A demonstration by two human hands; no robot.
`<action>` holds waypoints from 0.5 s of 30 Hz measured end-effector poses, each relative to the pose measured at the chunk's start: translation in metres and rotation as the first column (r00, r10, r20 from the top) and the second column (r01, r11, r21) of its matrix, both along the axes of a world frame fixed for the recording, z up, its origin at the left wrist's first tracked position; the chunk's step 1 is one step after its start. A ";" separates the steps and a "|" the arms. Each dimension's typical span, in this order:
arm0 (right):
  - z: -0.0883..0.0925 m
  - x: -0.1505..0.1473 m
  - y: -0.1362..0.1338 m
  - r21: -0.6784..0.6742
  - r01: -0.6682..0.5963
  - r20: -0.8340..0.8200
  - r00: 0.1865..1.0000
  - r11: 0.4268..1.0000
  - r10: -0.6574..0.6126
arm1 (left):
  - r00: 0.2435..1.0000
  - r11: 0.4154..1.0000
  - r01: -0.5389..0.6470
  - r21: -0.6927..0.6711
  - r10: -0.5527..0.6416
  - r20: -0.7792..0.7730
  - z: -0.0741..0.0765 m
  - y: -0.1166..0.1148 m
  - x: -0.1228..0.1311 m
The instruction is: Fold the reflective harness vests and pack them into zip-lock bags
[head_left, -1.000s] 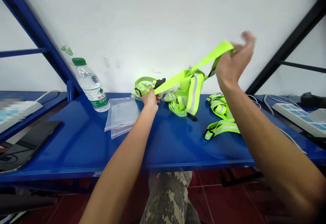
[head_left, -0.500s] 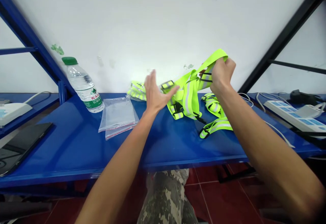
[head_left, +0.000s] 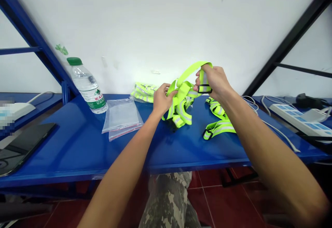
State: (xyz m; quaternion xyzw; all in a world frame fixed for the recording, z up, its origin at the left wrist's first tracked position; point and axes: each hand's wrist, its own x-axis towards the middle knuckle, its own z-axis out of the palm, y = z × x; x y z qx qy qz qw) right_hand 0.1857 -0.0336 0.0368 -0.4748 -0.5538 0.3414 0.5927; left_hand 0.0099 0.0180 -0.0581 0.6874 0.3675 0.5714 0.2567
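A tangled neon-yellow strap point(head_left: 184, 91) with silver stripes hangs between my hands over the blue table point(head_left: 166, 152). My right hand point(head_left: 213, 79) grips a raised loop of it, with a black buckle beneath the fingers. At the bundle's left side, my left hand point(head_left: 164, 99) pinches the webbing between thumb and fingers. Another yellow strap point(head_left: 220, 127) with a black buckle lies right of the bundle, partly behind my right forearm. A bagged yellow strap bundle point(head_left: 143, 92) rests near the wall, just left of my left hand.
Clear plastic bags point(head_left: 122, 117) lie left of centre beside a green-capped water bottle point(head_left: 88, 86). A dark phone point(head_left: 24, 148) is at the far left. White power strips point(head_left: 302, 119) and cables are at the right. Slanted metal frame bars flank the table.
My left hand has closed on the strap bundle, having been open beside it. My right hand has moved left and slightly down with its loop, and the bundle has shifted left.
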 end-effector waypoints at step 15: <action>-0.008 -0.033 -0.010 0.073 -0.256 0.172 0.955 0.964 0.241 | 0.947 0.999 0.014 0.047 0.002 -0.322 -0.008 -0.028 0.023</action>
